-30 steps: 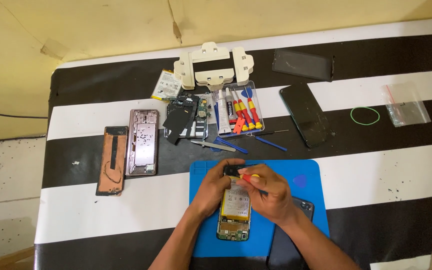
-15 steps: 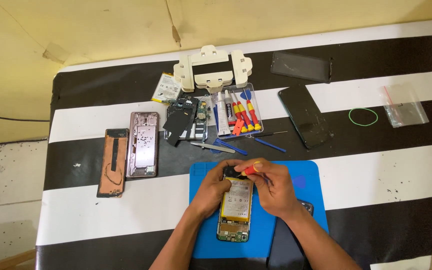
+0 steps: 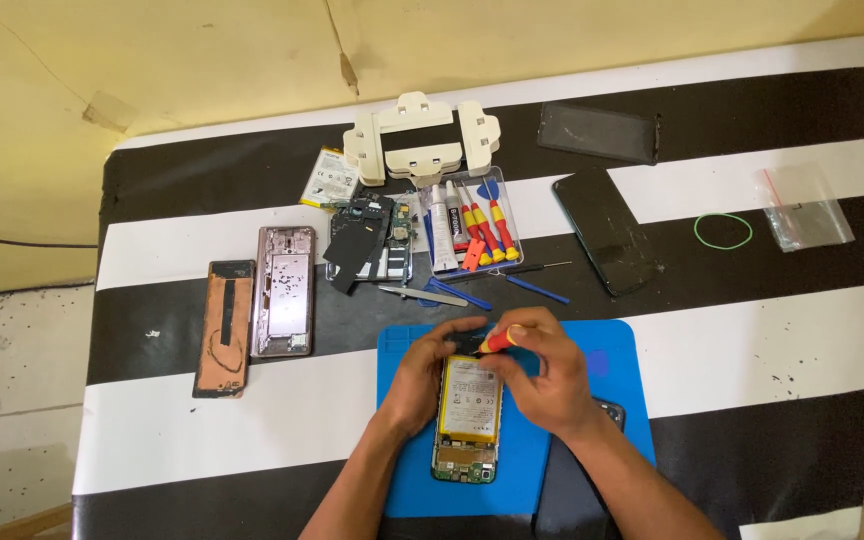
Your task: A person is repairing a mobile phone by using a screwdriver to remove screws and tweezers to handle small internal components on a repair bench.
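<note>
between both hands' fingers (image 3: 472, 335), opened phone (image 3: 469, 418)

Mat (image 3: 612, 400): matt blue rubber. Table cover (image 3: 752, 340): smooth striped vinyl. Screwdriver (image 3: 499, 340): glossy red-yellow plastic handle. Bag (image 3: 804, 208): clear glossy plastic. Phone (image 3: 470, 420): bare board, yellow-labelled battery.

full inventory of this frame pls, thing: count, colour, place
opened phone: 1, yellow battery showing, on mat under hands
mat: 1, blue, front centre of table
screwdriver: 1, red and yellow, in right hand
tool case: 1, clear, behind mat
phone frames: 2, pinkish and brown, left
dark glass panels: 2, black, right rear
rubber band: 1, green, right
plastic bag: 1, clear, far right
holder: 1, cream, rear centre
table: 1, black and white stripes
left hand: on phone
right hand: grip on screwdriver
</note>
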